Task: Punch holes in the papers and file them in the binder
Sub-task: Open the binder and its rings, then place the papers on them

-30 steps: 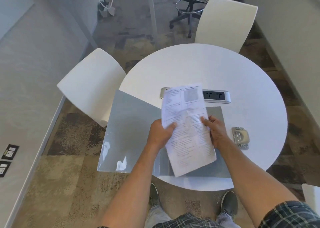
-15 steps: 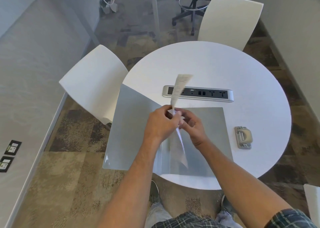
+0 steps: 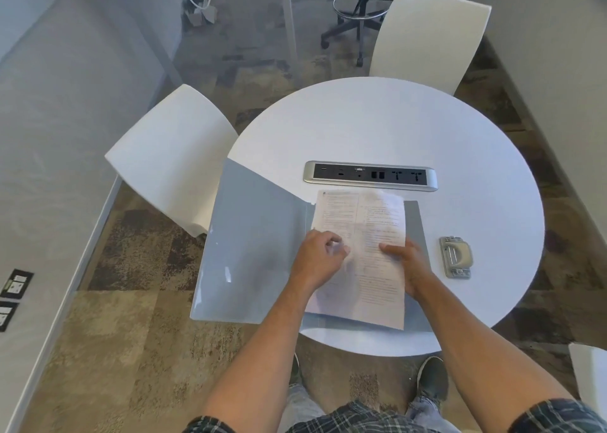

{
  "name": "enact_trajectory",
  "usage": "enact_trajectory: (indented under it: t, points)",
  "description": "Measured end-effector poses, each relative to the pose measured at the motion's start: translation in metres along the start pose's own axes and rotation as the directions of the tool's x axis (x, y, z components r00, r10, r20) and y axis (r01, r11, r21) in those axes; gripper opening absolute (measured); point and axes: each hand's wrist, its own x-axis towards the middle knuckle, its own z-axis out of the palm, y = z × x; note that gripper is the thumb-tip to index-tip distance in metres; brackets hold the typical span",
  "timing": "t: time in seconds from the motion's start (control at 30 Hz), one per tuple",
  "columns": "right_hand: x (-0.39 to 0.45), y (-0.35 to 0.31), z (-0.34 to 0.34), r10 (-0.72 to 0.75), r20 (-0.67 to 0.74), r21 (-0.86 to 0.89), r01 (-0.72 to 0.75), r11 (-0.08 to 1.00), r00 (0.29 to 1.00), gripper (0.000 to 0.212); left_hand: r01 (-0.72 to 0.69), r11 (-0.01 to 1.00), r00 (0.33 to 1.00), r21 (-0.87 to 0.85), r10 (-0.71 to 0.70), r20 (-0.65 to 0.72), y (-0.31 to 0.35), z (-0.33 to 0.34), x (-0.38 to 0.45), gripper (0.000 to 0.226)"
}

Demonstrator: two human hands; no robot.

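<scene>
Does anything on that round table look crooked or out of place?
Slightly. The open binder hangs its left cover past the table edge, unsupported. The papers lie a bit tilted on it under both hands. The hole punch sits neatly beside.

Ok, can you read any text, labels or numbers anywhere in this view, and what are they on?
Nothing can be quoted.
Papers: two columns of print, too small and blurred to read.
Power strip set in the table: no legible markings.
Hole punch: no readable brand.
Wall plates at left: white labels, too small to read.
</scene>
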Motion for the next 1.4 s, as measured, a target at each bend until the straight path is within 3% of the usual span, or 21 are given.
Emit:
enact_trajectory:
  t: [0.13,0.2,0.27,0.47,0.67,1.0,1.4]
  points:
    - [0.000,0.003,-0.020,0.044,-0.053,-0.123,-0.051,0.991,0.998,0.028,0.137,0.990,0.989,0.010,-0.137,-0.048,-0.033,0.004,0.012,0.036]
    - [0.001,0.005,-0.026,0.028,-0.066,-0.176,-0.039,0.984,0.997,0.026,0.193,0.978,0.981,-0.078,-0.195,-0.019,-0.043,0.006,0.016,0.021]
    - [0.004,0.008,-0.031,-0.005,-0.113,-0.228,-0.021,0.974,0.994,0.025,0.218,0.967,0.974,-0.132,-0.223,-0.028,-0.049,0.009,0.019,0.015]
    - [0.007,0.008,-0.033,-0.061,-0.153,-0.340,0.005,0.940,0.986,0.020,0.273,0.912,0.945,-0.306,-0.313,-0.091,-0.049,0.016,0.027,0.024]
    - [0.006,0.005,-0.036,-0.084,-0.171,-0.397,0.010,0.918,0.982,0.014,0.361,0.835,0.893,-0.415,-0.438,-0.105,-0.044,0.023,0.041,0.001]
    - [0.011,0.014,-0.043,-0.052,-0.215,-0.373,-0.033,0.927,0.975,0.013,0.424,0.724,0.844,-0.545,-0.534,-0.052,-0.044,0.036,0.050,0.010]
    - [0.018,0.021,-0.059,0.085,-0.157,-0.204,-0.116,0.972,0.984,0.029,0.451,0.646,0.839,-0.616,-0.542,0.047,-0.043,0.034,0.054,0.008]
